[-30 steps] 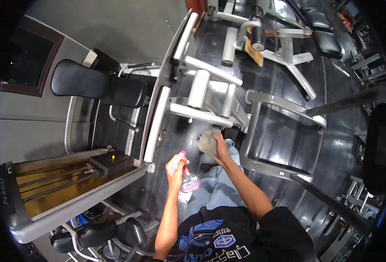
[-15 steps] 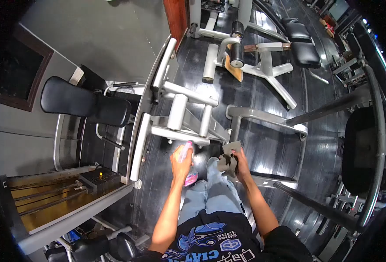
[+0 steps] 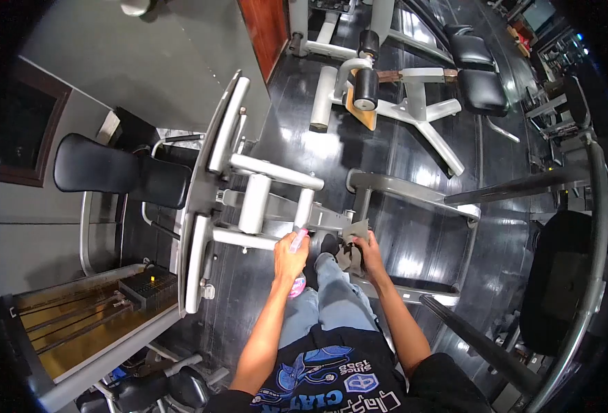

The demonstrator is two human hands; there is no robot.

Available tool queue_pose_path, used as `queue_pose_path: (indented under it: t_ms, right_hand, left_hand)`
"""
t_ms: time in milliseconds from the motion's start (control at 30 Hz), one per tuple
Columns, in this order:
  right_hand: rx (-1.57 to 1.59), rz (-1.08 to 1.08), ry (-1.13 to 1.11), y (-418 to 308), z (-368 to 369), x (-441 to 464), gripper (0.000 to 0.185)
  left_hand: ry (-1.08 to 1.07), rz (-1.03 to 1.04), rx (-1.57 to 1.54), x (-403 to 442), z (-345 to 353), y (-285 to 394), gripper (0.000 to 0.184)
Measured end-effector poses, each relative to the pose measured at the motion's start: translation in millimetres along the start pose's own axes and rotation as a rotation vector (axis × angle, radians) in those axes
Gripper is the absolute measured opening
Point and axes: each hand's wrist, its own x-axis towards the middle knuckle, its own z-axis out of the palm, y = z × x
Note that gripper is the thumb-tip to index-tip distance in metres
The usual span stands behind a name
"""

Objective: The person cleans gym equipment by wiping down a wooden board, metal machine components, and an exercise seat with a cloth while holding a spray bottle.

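Note:
My left hand (image 3: pixel 291 260) is wrapped round the neck of a spray bottle (image 3: pixel 297 287) with a pink-and-white head and pink at its base. Much of the bottle is hidden behind the hand. A crumpled grey-brown cloth (image 3: pixel 353 237) hangs from my right hand (image 3: pixel 370 253), pinched by the fingers. Both hands are in front of my legs, the left one close to the end of a white frame bar (image 3: pixel 245 239) on a gym machine. The cloth is near the machine's low grey beam (image 3: pixel 317 217).
A black padded seat (image 3: pixel 97 165) and a weight stack (image 3: pixel 147 288) stand at left. Ahead is a bench machine with black rollers (image 3: pixel 366 89). A grey floor frame (image 3: pixel 414 180) lies right of my feet, with slanted bars (image 3: pixel 483 337) and a curved rail (image 3: pixel 598 227) beyond.
The view has shifted as I step forward and right, so the white machine frame now appears further left. Both hands still hold the bottle and the cloth.

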Motion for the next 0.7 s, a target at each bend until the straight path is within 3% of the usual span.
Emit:
queue_pose_path:
  t_ms: [167,467,567,600,700]
  right_hand:
    - [-0.004,0.041,0.0,-8.2,-8.0,15.3,0.028]
    - [-0.164,-0.011,0.002,9.3,-5.7,48.3,0.038]
    - [-0.421,-0.262,0.103,24.5,23.4,55.6,0.043]
    - [-0.341,-0.398,0.084,30.4,39.3,57.3,0.04]
    - [-0.369,-0.504,0.079,41.6,81.8,52.3,0.037]
  left_hand:
    - [-0.049,-0.201,-0.096,10.1,5.9,16.5,0.03]
    - [-0.048,-0.187,-0.106,21.3,6.4,8.1,0.024]
    - [-0.029,-0.18,-0.131,21.8,6.1,13.1,0.02]
    - [-0.03,-0.183,-0.122,21.7,6.6,11.3,0.02]
    - [-0.06,-0.191,-0.234,21.9,6.0,8.0,0.019]
